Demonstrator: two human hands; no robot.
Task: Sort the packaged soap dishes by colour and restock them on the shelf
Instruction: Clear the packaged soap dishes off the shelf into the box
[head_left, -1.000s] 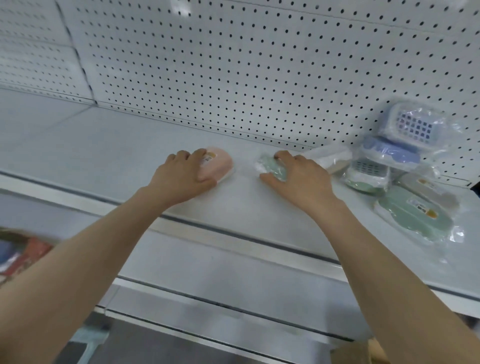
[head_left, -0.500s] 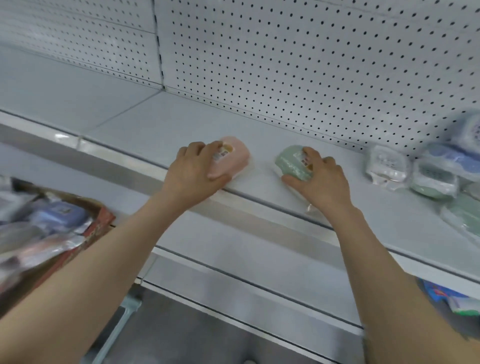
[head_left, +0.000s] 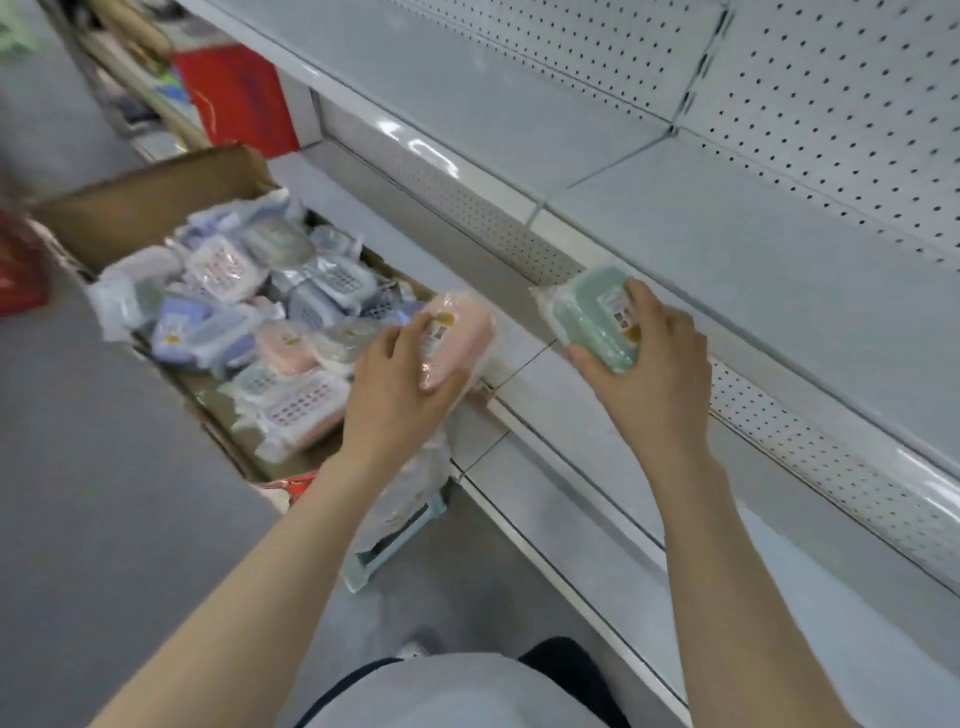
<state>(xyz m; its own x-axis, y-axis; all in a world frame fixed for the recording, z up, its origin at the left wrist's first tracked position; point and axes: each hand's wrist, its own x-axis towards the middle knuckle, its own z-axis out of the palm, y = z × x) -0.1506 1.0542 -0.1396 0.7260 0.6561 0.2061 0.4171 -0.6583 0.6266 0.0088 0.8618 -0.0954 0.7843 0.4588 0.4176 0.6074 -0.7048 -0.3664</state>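
Packaged soap dishes in hand: two.
- Pink soap dish (head_left: 462, 332), one. My left hand (head_left: 395, 395) clamps it, fingers and thumb across its labelled top, held in the air beside the box.
- Green soap dish (head_left: 587, 312), one. My right hand (head_left: 660, 374) curls round it at the front rail of the shelf (head_left: 727, 249). I cannot tell if it touches.

Cardboard box (head_left: 145, 208), one, on the floor. It is heaped with wrapped dishes (head_left: 249, 312) in blue, pink and white, too jumbled for me to count.

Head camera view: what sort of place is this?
Probably a shop aisle mid-restock: white metal shelf with pegboard back, a cardboard box heaped with wrapped soap dishes, plus a pink soap dish in the left hand and green soap dish in the right hand.
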